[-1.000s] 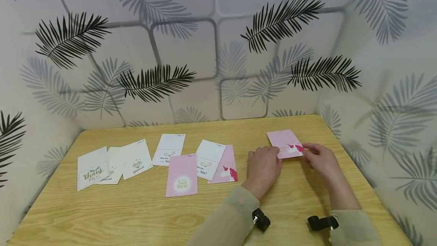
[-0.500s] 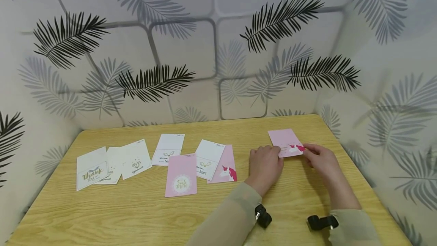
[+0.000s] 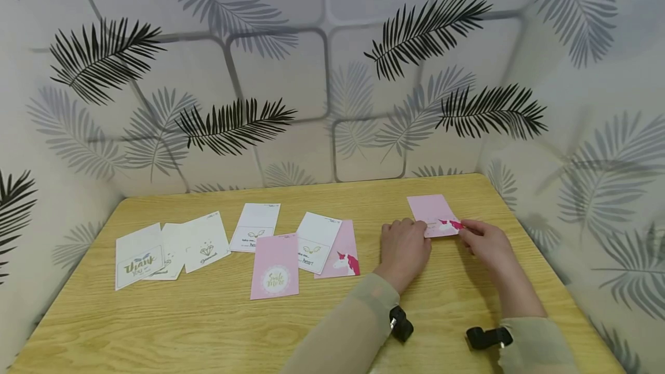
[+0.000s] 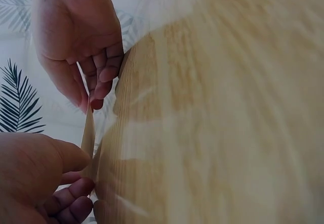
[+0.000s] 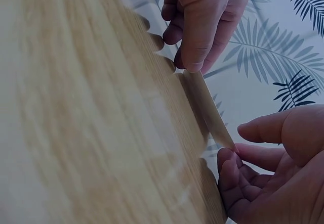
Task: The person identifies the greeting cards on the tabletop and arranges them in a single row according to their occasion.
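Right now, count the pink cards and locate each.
3: the Smile More card, left of centre; the first unicorn card, partly beneath a white heart card; the second unicorn card, held by the left hand and right hand. More could be hidden underneath.

Head view: looks from high over the near side of the table (image 3: 171, 328), forward and down. It is the farthest back, so it sees most of the table top and the leafy wall (image 3: 306, 79) behind.
Left wrist view: is close and low by the table top, tipped sideways. It looks past the left hand (image 4: 35, 178) to the right hand (image 4: 78, 32), with wood on the right.
Right wrist view: is just as close and low, tipped the other way, looking past the right hand to the left, with wood on the left.
Seen by all: both hands and the pink card (image 3: 435, 214), nearly edge-on from the wrists.
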A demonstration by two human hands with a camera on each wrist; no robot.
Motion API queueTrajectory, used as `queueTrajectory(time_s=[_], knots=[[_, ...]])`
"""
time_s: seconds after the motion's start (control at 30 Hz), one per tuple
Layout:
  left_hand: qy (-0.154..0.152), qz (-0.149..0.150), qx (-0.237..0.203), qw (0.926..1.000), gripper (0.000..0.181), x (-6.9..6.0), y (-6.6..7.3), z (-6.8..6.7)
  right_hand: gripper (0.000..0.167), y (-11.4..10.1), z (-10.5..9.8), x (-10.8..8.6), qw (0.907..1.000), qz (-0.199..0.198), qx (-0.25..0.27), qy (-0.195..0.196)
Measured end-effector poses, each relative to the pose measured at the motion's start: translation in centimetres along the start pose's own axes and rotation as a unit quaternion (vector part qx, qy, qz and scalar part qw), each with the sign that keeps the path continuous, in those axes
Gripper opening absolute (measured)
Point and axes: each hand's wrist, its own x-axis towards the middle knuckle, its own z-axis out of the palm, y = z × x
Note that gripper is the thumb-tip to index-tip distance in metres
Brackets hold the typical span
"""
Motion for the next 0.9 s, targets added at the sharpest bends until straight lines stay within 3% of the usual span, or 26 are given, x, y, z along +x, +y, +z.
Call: queueTrajectory(time_s=[0.43, 0.9], knots=[[-0.029, 0.0, -0.001, 0.9996, 0.025, 0.17, 0.16, 0.17, 0.058, -0.32, 0.03, -0.22, 0.9994, 0.008, -0.029, -0.019], [-0.052, -0.008, -0.003, 0.9986, 0.031, -0.02, 0.33, 0.03, 0.058, 0.07, 0.08, 0.03, 0.9985, -0.01, -0.05, -0.021]])
